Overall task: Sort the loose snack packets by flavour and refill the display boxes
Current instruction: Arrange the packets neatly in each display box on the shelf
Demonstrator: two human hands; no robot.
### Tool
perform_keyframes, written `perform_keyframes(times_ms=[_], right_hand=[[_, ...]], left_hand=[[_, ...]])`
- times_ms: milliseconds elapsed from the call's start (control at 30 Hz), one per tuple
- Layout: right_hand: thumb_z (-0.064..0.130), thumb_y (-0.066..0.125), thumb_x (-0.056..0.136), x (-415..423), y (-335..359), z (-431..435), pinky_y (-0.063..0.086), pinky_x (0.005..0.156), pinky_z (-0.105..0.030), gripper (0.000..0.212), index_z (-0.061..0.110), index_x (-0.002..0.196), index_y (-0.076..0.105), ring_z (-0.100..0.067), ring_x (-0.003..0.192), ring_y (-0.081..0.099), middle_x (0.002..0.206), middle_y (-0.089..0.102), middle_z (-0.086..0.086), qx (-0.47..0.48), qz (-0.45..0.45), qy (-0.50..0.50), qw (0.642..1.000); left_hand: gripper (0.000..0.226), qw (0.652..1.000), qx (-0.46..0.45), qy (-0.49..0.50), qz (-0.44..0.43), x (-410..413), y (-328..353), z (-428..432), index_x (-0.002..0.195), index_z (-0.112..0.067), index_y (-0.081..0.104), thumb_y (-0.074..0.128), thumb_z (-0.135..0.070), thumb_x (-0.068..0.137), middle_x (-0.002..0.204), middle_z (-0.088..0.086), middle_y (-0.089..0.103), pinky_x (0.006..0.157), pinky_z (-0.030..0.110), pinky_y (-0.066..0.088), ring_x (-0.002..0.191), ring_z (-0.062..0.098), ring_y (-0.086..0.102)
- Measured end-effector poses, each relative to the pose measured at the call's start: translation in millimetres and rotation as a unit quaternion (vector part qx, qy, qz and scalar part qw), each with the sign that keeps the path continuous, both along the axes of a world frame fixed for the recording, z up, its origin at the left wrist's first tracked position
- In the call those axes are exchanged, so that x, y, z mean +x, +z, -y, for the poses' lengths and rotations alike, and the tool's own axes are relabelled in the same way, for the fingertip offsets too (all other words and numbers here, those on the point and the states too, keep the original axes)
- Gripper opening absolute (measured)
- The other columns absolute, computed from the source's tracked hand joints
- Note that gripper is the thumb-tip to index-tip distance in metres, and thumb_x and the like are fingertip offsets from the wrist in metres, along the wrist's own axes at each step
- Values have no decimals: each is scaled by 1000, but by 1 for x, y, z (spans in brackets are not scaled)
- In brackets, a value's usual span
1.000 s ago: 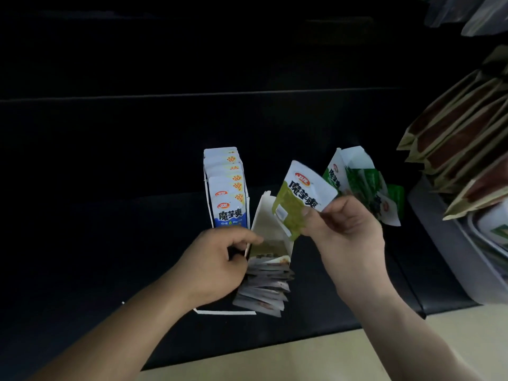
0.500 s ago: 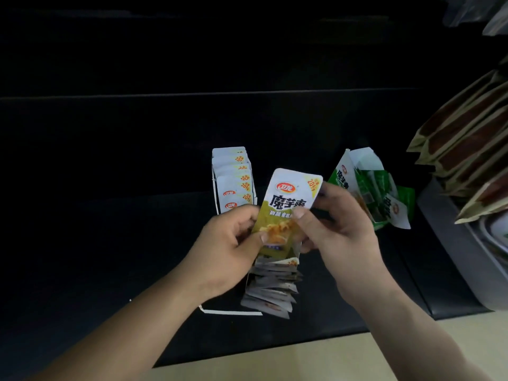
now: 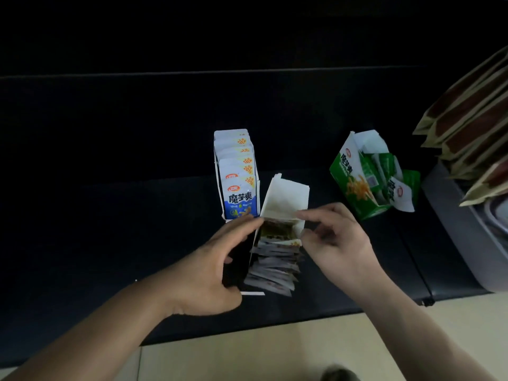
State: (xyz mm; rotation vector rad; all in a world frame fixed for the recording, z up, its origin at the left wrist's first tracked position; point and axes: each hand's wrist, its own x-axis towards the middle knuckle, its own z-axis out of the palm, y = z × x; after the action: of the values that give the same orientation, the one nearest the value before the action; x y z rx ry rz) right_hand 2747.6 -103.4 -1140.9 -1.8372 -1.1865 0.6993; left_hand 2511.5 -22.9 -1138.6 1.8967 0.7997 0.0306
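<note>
The middle display box (image 3: 286, 195) stands on the dark shelf (image 3: 110, 215), its white flap raised. A row of packets (image 3: 275, 259) leans inside it: pale edges toward the front, an olive-yellow face at the back. The left hand (image 3: 211, 270) lies against the box's left side, its grip spread, fingertips touching the flap's edge. The right hand (image 3: 338, 243) has forefinger and thumb at the box's right top corner; I cannot tell whether that grip pinches anything. Just to the left is a full row of blue packets (image 3: 239, 171). A tilted green box (image 3: 354, 180) stands apart on the right, and brown packets (image 3: 472, 116) are stacked beyond it.
</note>
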Motion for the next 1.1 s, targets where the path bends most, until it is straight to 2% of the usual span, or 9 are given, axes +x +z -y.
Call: perform_keyframes(times_ms=[67,200,333,433,600,767,933,1000,1100], right_hand=[[1,70,89,-3,-1,4,51,79,-10,29,24,105,78,2,101,61,122,54,9,10,-30,1,999],[5,73,90,-10,-10,6,47,87,-4,22,25,90,80,21,117,51,139,52,12,-15,-75,3,997],[6,68,97,-8,-10,7,55,93,-23,33,26,123,69,-3,116,67,123,72,8,14,-215,-5,976],[19,71,97,-8,-5,8,58,92,-30,47,34,138,56,-9,117,68,125,72,9,48,-288,8,956],[31,82,85,-10,-23,7,59,80,-18,48,41,122,55,6,110,66,116,64,31,-2,-88,-66,994],[17,78,90,-7,-29,-5,52,61,-10,22,22,96,57,11,84,67,92,70,13,10,-52,-70,996],[26,73,93,-8,-32,-18,61,64,-40,23,25,88,51,-6,81,69,89,69,5,-11,-11,-99,995],[31,70,92,-14,-35,-12,61,70,-48,18,31,99,53,-11,92,68,106,68,6,5,36,-94,995],[38,74,88,-33,-42,14,61,78,-44,51,40,133,50,-16,133,53,156,38,7,11,134,-41,990]], left_hand=[[117,1000,28,-3,-2,4,-1,1,154,-62,11,87,-21,75,158,-43,8,115,19,36,146,-18,19],[106,990,98,85,51,14,-10,-2,148,-54,30,95,-35,67,148,-32,39,109,33,48,136,-8,44],[111,990,71,107,52,24,-14,-8,155,-54,23,92,-39,71,145,-36,45,97,25,50,126,-11,52],[83,970,156,185,-10,44,-20,-12,144,-45,40,83,-61,74,127,-24,63,83,33,59,105,-1,65],[42,950,220,219,-41,60,-27,-10,119,-37,54,72,-58,86,101,-18,72,65,34,61,84,4,69],[47,970,115,213,29,47,-41,-4,131,-43,53,74,-27,92,113,-20,72,80,38,64,95,3,72],[50,969,100,224,37,54,-45,0,136,-42,53,72,-22,95,112,-19,71,84,36,64,99,5,72],[52,970,99,216,48,61,-45,-3,139,-43,52,72,-25,95,112,-18,71,85,36,63,99,4,71],[47,967,137,205,65,66,-45,-6,141,-39,56,69,-34,97,115,-19,67,91,32,59,102,3,67]])
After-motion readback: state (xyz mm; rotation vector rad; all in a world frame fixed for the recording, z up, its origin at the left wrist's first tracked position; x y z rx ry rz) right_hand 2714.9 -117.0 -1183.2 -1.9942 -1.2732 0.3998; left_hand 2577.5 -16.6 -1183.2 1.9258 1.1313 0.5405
